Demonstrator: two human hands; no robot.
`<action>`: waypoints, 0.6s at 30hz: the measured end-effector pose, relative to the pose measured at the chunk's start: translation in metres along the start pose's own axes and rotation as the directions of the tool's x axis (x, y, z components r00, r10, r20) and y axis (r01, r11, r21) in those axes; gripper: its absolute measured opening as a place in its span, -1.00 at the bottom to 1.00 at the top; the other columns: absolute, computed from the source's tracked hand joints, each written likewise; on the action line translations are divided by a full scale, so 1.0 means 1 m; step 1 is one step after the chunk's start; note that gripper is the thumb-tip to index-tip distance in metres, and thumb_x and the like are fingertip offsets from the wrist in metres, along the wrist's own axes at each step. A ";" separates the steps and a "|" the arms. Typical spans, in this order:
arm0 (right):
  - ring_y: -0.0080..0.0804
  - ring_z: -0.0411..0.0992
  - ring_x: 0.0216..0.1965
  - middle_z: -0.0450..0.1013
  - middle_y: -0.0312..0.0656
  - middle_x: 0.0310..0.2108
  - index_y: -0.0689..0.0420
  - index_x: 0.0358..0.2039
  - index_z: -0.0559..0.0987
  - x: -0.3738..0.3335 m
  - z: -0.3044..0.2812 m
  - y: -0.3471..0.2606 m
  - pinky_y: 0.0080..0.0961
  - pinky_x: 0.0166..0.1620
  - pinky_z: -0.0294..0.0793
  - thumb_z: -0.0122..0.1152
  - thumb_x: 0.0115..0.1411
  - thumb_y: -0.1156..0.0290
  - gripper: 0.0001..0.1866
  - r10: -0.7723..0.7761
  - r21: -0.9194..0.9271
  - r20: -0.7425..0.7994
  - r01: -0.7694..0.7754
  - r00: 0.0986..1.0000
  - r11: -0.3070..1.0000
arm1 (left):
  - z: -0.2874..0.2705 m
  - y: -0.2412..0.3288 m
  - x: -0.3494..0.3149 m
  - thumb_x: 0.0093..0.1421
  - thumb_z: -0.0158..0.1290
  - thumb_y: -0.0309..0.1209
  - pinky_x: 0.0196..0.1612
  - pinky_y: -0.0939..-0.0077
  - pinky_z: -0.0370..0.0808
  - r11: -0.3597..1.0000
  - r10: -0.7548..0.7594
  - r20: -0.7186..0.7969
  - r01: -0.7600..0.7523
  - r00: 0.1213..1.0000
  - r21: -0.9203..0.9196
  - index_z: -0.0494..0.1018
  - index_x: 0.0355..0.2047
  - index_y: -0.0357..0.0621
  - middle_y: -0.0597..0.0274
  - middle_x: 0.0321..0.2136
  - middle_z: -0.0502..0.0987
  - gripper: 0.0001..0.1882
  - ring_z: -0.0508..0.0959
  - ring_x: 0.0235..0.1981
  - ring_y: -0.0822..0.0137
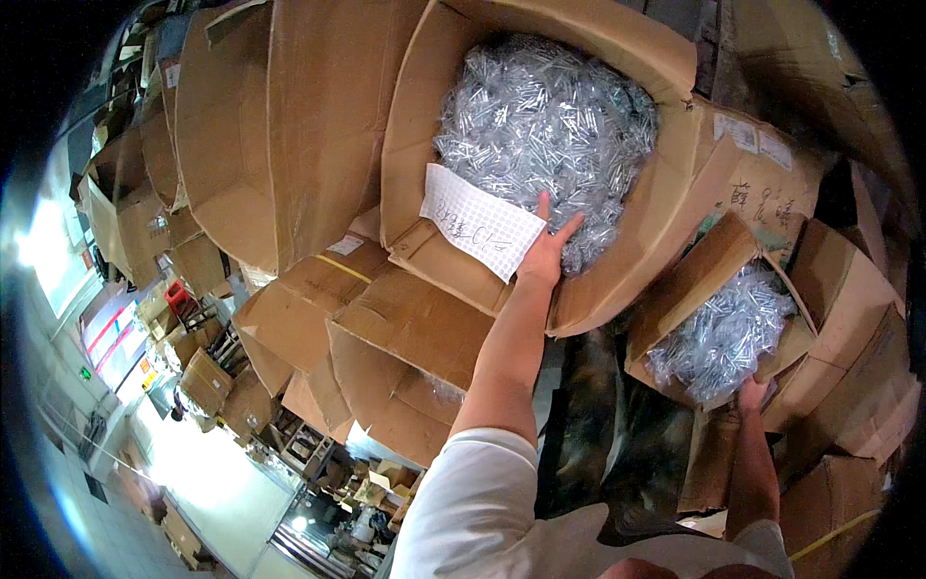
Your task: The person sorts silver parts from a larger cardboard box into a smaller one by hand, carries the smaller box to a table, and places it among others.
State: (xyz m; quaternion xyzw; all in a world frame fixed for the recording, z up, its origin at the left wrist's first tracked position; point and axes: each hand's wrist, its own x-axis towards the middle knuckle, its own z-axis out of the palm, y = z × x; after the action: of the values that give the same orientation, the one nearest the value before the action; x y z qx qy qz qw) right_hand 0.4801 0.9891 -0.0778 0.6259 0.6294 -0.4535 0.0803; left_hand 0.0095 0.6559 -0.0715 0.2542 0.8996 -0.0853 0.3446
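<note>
My left hand point(546, 253) reaches over the near side of a large open cardboard box point(590, 307), its thumb and fingers apart. Its fingertips lie by small clear plastic bags point(540, 116) of silvery metal pins or screws that fill much of this box. Next to the hand, a white dotted sheet with handwriting point(482, 220) slopes across the box's near left inner corner. At the right, my right hand point(751, 394) grips the near edge of a smaller open cardboard box point(696, 270), its fingers partly hidden. Similar clear bags of metal pieces point(723, 333) heap up inside that box.
Tall open cartons point(333, 116) stand to the left, with more brown boxes point(415, 328) below them. Several cartons point(849, 338) crowd the right side. Dark sheeting point(617, 425) lies between my arms. Farther off at left are a red stool point(177, 297) and stacked boxes.
</note>
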 end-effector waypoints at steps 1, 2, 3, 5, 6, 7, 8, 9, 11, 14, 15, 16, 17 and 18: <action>-0.37 0.29 -0.15 0.32 -0.22 -0.15 0.26 -0.09 0.33 0.002 -0.001 0.003 -0.49 -0.05 0.26 0.03 0.09 0.53 -0.66 0.000 0.001 -0.014 0.000 1.000 1.000 | 0.004 -0.001 0.004 0.06 -0.10 -0.54 0.23 0.05 -0.12 1.000 -0.003 -0.047 0.004 0.999 0.021 0.07 0.13 0.65 0.27 0.28 -0.34 -0.28 -0.15 0.24 -0.12; -0.36 0.29 -0.16 0.33 -0.22 -0.16 0.27 -0.10 0.34 0.002 -0.002 0.007 -0.49 -0.06 0.26 0.03 0.08 0.54 -0.67 0.000 0.000 -0.019 0.000 1.000 1.000 | 0.004 -0.001 0.001 0.09 -0.14 -0.49 0.19 0.05 -0.01 1.000 0.021 -0.211 -0.017 0.977 0.019 0.26 0.02 0.53 0.21 0.25 -0.14 -0.46 0.01 0.18 -0.15; -0.36 0.30 -0.17 0.33 -0.22 -0.17 0.28 -0.11 0.34 0.002 -0.001 0.010 -0.49 -0.06 0.26 0.03 0.07 0.55 -0.67 -0.001 -0.003 -0.026 0.000 1.000 1.000 | 0.007 -0.004 0.001 0.09 -0.14 -0.48 0.16 0.05 0.04 0.993 0.052 -0.170 -0.070 0.984 -0.100 0.30 -0.03 0.47 0.18 0.21 -0.06 -0.51 0.07 0.14 -0.16; -0.35 0.30 -0.18 0.34 -0.22 -0.19 0.29 -0.13 0.35 0.006 -0.002 0.013 -0.48 -0.06 0.26 0.04 0.06 0.57 -0.68 -0.009 -0.008 -0.041 0.009 0.999 1.000 | 0.021 -0.015 0.007 0.08 -0.13 -0.46 0.11 0.05 0.13 0.927 0.117 -0.121 -0.152 0.986 -0.342 0.37 -0.12 0.35 0.13 0.14 0.09 -0.62 0.17 0.06 -0.17; -0.35 0.31 -0.19 0.34 -0.22 -0.20 0.30 -0.14 0.35 0.005 -0.002 0.017 -0.48 -0.07 0.26 0.04 0.05 0.58 -0.69 -0.001 -0.006 -0.051 0.001 0.999 1.000 | 0.020 -0.019 0.006 -0.11 -0.07 -0.64 -0.03 0.10 0.27 0.922 0.244 -0.298 -0.316 0.923 -0.224 0.39 -0.21 0.13 0.06 0.00 0.21 -0.56 0.32 -0.13 -0.15; -0.35 0.31 -0.20 0.34 -0.22 -0.21 0.31 -0.15 0.36 0.007 0.000 0.020 -0.48 -0.07 0.27 0.05 0.04 0.59 -0.69 0.003 -0.003 -0.059 -0.003 0.998 1.000 | 0.017 -0.020 0.008 -0.12 -0.05 -0.62 -0.03 0.11 0.27 0.931 0.266 -0.292 -0.324 0.918 -0.169 0.39 -0.22 0.11 0.07 -0.02 0.23 -0.58 0.32 -0.13 -0.14; -0.34 0.31 -0.20 0.34 -0.21 -0.21 0.30 -0.17 0.37 0.005 0.000 0.017 -0.47 -0.06 0.27 0.05 0.04 0.58 -0.70 0.004 0.015 -0.052 -0.004 0.999 1.000 | 0.012 -0.018 0.008 -0.13 -0.02 -0.61 -0.03 0.13 0.28 0.937 0.288 -0.282 -0.330 0.915 -0.116 0.39 -0.23 0.08 0.09 -0.04 0.25 -0.60 0.32 -0.12 -0.14; -0.34 0.31 -0.18 0.35 -0.20 -0.19 0.30 -0.15 0.36 0.003 0.001 0.013 -0.47 -0.05 0.26 0.05 0.04 0.58 -0.68 -0.018 -0.027 -0.042 0.016 0.999 0.999 | 0.007 -0.017 0.007 -0.14 0.00 -0.60 -0.03 0.15 0.28 0.939 0.309 -0.272 -0.337 0.912 -0.063 0.39 -0.24 0.05 0.10 -0.06 0.27 -0.61 0.32 -0.12 -0.13; -0.33 0.31 -0.13 0.35 -0.18 -0.15 0.30 -0.11 0.36 0.000 0.007 0.006 -0.46 -0.03 0.24 0.06 0.03 0.56 -0.64 -0.062 -0.110 -0.023 0.059 0.998 0.992 | -0.006 -0.017 -0.001 -0.18 0.05 -0.57 -0.03 0.15 0.28 0.940 0.192 -0.163 -0.229 0.968 -0.254 0.38 -0.26 -0.01 0.10 -0.10 0.29 -0.62 0.32 -0.10 -0.10; -0.31 0.30 -0.07 0.36 -0.15 -0.10 0.31 -0.06 0.35 -0.013 0.005 -0.017 -0.46 0.01 0.22 0.08 0.02 0.54 -0.59 -0.096 -0.251 -0.023 0.087 0.995 0.964 | -0.030 -0.007 -0.022 -0.21 0.13 -0.53 -0.05 0.26 0.34 0.892 0.106 -0.155 -0.163 0.982 -0.422 0.40 -0.29 -0.11 0.10 -0.12 0.33 -0.63 0.33 -0.07 0.03; -0.31 0.34 -0.15 0.38 -0.17 -0.16 0.26 -0.16 0.40 -0.023 0.016 -0.060 -0.46 -0.06 0.29 0.11 0.00 0.54 -0.66 0.157 0.075 -0.004 -0.156 0.988 0.985 | -0.045 -0.012 -0.039 -0.22 0.15 -0.51 -0.05 0.27 0.34 0.850 0.025 -0.138 -0.094 0.990 -0.518 0.43 -0.37 -0.13 0.08 -0.10 0.34 -0.69 0.35 -0.10 0.00; -0.30 0.34 -0.16 0.38 -0.16 -0.18 0.25 -0.14 0.39 -0.032 0.029 -0.092 -0.47 -0.06 0.28 0.12 -0.03 0.55 -0.63 0.024 -0.259 -0.018 -0.028 1.000 0.965 | -0.050 -0.020 -0.053 -0.20 0.12 -0.51 -0.09 0.23 0.36 0.849 0.037 -0.292 -0.184 0.956 -0.495 0.42 -0.40 -0.11 0.08 -0.14 0.35 -0.73 0.37 -0.12 0.02; -0.29 0.34 -0.15 0.39 -0.16 -0.19 0.26 -0.13 0.38 -0.023 0.019 -0.063 -0.47 -0.06 0.28 0.13 -0.05 0.53 -0.60 -0.145 -0.042 -0.020 0.144 0.989 0.989 | -0.058 -0.015 -0.062 -0.23 0.13 -0.50 -0.11 0.19 0.33 0.879 0.089 -0.422 -0.271 0.902 -0.393 0.41 -0.48 -0.13 0.08 -0.19 0.37 -0.78 0.38 -0.15 0.04; -0.26 0.33 -0.13 0.39 -0.16 -0.18 0.26 -0.12 0.37 -0.029 0.028 -0.086 -0.46 -0.04 0.27 0.10 -0.03 0.52 -0.61 0.048 -0.001 0.021 -0.048 0.999 0.999 | -0.075 -0.016 -0.078 -0.26 0.14 -0.50 -0.10 0.15 0.30 0.810 0.060 -0.394 -0.276 0.917 -0.518 0.40 -0.52 -0.14 0.06 -0.23 0.38 -0.79 0.38 -0.16 0.02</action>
State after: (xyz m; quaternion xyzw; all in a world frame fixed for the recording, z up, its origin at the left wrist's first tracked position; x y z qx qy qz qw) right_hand 0.3987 0.9661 -0.0342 0.6362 0.6133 -0.4578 0.0980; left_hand 0.0070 0.6355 0.0358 0.2323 0.9050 0.2632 0.2401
